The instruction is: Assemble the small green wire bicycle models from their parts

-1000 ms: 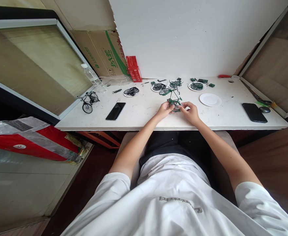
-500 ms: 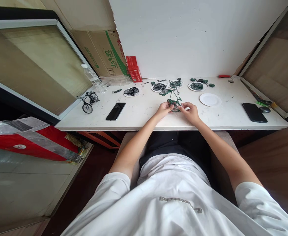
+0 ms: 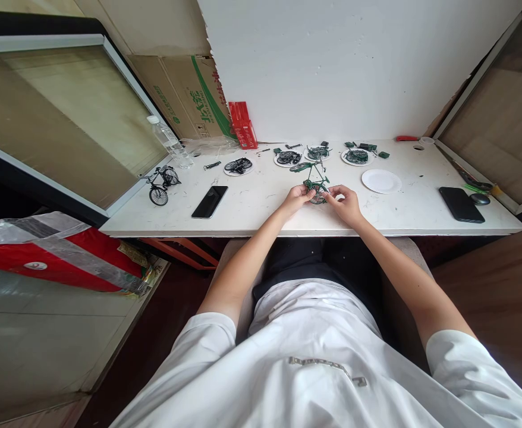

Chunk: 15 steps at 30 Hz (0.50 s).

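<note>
A green model bicycle [image 3: 317, 181] is held between my two hands just above the white table, its near wheel toward me. My left hand [image 3: 297, 199] pinches the left side of that wheel, thumb and fingers closed. On the wheel's other side, my right hand [image 3: 345, 202] closes thumb and fingertips on the bicycle too; exactly which small part they grip is too small to make out. Beyond it lie paper plates with green bicycle parts [image 3: 317, 153] and black bicycle parts [image 3: 288, 157].
A black model bicycle [image 3: 158, 187] stands at the left, near a plastic bottle [image 3: 172, 142] and a phone [image 3: 210, 202]. Rightward are a bare plate [image 3: 381, 181], a plate of green parts [image 3: 357, 156], a black phone [image 3: 461, 204] and a mouse [image 3: 480, 199]. A red box [image 3: 243, 126] stands at the back.
The far wheel of the green model bicycle has shifted very slightly. Both hands keep their grip in nearly the same place.
</note>
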Each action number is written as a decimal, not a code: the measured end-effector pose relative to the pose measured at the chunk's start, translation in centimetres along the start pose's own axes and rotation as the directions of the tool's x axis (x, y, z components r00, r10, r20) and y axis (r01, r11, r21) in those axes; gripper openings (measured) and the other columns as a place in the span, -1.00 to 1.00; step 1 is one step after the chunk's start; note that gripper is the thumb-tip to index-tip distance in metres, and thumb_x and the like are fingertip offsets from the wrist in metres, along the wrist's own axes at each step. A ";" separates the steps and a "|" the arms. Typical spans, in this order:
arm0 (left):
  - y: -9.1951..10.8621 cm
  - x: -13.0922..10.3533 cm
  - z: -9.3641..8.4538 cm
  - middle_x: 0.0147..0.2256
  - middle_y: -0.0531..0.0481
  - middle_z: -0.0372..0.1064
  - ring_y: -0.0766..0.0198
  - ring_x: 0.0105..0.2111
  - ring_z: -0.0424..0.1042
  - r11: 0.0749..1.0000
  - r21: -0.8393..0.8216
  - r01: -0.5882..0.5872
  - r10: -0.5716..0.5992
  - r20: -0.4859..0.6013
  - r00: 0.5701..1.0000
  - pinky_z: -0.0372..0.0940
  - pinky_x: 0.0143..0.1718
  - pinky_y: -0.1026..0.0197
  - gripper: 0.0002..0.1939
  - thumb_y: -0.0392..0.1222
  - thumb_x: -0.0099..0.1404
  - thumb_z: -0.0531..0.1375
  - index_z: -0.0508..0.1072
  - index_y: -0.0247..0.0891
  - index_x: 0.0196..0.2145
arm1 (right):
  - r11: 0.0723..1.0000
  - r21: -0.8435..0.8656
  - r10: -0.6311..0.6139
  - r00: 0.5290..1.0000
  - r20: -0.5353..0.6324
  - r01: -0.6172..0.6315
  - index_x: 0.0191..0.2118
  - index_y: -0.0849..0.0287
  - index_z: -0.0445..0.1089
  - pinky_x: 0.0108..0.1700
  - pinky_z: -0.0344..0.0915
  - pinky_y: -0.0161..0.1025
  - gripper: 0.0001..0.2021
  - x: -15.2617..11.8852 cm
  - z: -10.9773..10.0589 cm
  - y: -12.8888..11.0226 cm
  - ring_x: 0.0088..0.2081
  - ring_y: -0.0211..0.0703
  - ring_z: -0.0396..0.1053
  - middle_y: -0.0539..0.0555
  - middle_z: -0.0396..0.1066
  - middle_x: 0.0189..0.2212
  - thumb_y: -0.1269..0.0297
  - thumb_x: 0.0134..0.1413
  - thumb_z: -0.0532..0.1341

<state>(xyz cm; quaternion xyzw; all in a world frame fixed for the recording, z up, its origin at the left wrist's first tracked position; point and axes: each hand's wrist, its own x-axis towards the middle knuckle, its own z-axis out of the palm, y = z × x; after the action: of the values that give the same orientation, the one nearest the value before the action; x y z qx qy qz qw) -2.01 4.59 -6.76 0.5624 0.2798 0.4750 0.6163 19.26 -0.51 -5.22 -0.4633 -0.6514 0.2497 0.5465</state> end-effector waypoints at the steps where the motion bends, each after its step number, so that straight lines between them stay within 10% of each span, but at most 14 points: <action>1: 0.1 0.0 0.0 -0.07 -0.24 0.69 0.09 -0.14 0.67 1.000 0.004 0.005 -0.005 0.004 1.000 0.50 -0.08 0.11 -0.31 0.26 0.09 0.61 0.65 -0.32 -0.03 | 1.000 0.000 0.002 1.000 -0.001 -0.002 -0.20 0.11 0.59 -0.34 0.38 -0.17 -0.41 0.0 0.0 -0.1 -0.20 0.00 0.51 0.15 0.59 -0.28 -0.41 0.10 0.42; 15: 0.7 -0.7 0.3 -0.02 -0.21 0.69 0.11 -0.07 0.67 1.000 -0.023 0.020 -0.020 0.010 1.000 0.45 0.06 0.12 -0.41 0.19 0.23 0.56 0.71 -0.31 0.03 | 0.999 0.005 0.034 0.999 -0.008 -0.034 -0.26 0.11 0.58 -0.15 0.47 -0.09 -0.43 -0.1 -0.1 -0.9 -0.21 -0.02 0.48 0.15 0.60 -0.28 -0.40 0.17 0.38</action>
<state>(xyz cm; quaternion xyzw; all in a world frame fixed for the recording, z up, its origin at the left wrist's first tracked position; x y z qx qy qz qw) -2.22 3.80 -6.18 0.5547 0.2767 0.4693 0.6290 19.06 -1.03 -4.45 -0.4741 -0.6405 0.2586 0.5459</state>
